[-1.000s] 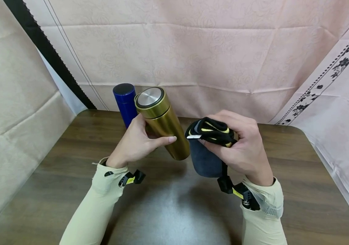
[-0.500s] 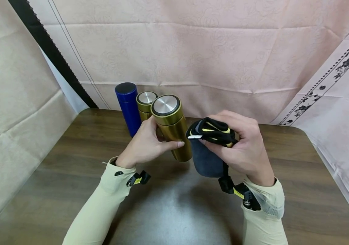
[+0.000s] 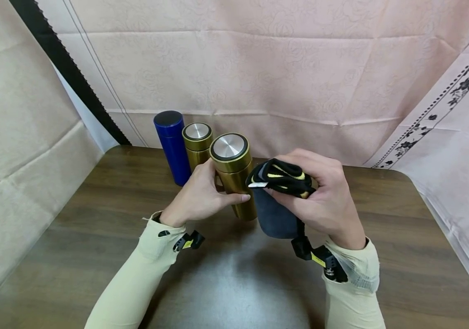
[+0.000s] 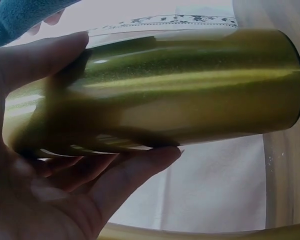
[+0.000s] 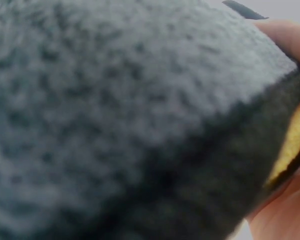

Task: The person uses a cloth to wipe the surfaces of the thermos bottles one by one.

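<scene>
**Head view: tall gold cylindrical metal bottle (image 3: 234, 179) in the left hand (image 3: 195, 196), folded grey-blue and black fuzzy cloth with yellow trim (image 3: 277, 212) in the right hand (image 3: 328, 194)**

So the tall gold bottle is the landmark here. The left hand grips it from its left side, thumb across the near face; the left wrist cam shows fingers curled round it too. It leans a bit, silver-topped lid up, and I honestly can't tell if the base touches the brown wood-grain table (image 3: 234, 288) below it.

The cloth is just right of the bottle, bunched between the right hand's thumb and fingers. Can't tell if cloth and bottle touch. Right wrist cam is mostly blurry grey fuzz, fyi.

Behind and left of the bottle there's a smaller gold bottle with a silver-topped lid (image 3: 198, 144), and further left a blue cylindrical bottle with a dark lid (image 3: 173, 153). Pale pink patterned fabric (image 3: 267, 68) hangs behind it all.
</scene>
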`<control>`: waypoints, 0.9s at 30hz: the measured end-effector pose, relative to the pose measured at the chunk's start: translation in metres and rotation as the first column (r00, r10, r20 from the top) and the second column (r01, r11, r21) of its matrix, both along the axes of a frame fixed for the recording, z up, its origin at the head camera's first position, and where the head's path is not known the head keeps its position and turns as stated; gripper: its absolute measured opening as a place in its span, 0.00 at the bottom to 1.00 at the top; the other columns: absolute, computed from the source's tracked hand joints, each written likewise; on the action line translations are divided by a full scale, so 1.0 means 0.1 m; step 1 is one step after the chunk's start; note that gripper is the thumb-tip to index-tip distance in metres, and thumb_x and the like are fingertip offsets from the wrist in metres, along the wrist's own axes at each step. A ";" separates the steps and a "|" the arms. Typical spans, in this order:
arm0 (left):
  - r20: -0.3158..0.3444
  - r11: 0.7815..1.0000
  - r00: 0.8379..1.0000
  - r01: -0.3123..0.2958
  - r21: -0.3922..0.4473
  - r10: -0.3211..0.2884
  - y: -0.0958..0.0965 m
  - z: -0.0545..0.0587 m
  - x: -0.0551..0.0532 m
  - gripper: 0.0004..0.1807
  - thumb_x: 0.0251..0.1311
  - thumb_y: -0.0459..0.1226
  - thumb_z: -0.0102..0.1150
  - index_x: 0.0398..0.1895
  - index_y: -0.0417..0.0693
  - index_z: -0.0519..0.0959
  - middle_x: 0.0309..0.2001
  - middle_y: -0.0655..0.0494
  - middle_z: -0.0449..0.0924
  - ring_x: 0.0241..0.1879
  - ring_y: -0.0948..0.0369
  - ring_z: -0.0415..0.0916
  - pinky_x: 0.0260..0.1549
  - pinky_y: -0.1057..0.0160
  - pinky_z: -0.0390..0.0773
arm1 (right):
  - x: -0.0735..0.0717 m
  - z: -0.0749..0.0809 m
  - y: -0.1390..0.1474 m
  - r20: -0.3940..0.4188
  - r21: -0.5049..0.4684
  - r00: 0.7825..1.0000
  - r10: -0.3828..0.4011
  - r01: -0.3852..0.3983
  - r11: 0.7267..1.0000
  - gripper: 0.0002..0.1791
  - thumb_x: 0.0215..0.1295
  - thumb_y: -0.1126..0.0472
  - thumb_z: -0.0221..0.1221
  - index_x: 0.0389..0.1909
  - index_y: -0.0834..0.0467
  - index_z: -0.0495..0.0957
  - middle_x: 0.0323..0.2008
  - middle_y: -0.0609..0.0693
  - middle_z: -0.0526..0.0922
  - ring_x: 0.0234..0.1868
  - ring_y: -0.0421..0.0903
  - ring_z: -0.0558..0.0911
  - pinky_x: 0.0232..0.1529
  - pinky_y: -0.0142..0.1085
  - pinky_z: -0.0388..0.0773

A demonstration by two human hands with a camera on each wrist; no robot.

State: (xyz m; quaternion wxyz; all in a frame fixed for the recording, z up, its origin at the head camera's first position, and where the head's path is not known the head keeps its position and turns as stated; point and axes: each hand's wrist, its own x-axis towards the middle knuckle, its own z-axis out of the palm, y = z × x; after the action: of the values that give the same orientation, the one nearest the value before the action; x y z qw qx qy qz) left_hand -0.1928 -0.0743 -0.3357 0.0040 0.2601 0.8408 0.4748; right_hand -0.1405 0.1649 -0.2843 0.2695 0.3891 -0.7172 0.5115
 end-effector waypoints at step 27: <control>0.023 0.994 0.994 0.109 -0.025 -0.109 0.05 -0.11 -0.06 0.36 0.50 0.37 0.78 0.62 0.55 0.70 0.55 0.61 0.83 0.50 0.64 0.84 0.48 0.61 0.85 | -0.04 -0.04 -0.10 -0.002 0.098 0.999 0.037 -0.037 0.994 0.19 0.46 0.72 0.75 0.43 0.60 0.87 0.36 0.48 0.88 0.37 0.40 0.84 0.43 0.29 0.80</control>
State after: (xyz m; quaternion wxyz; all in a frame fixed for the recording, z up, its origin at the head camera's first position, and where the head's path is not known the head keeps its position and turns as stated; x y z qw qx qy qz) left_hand -0.1986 -0.0693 -0.3466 0.0423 0.3005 0.8313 0.4657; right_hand -0.1440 0.1554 -0.2883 0.2419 0.4161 -0.7336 0.4797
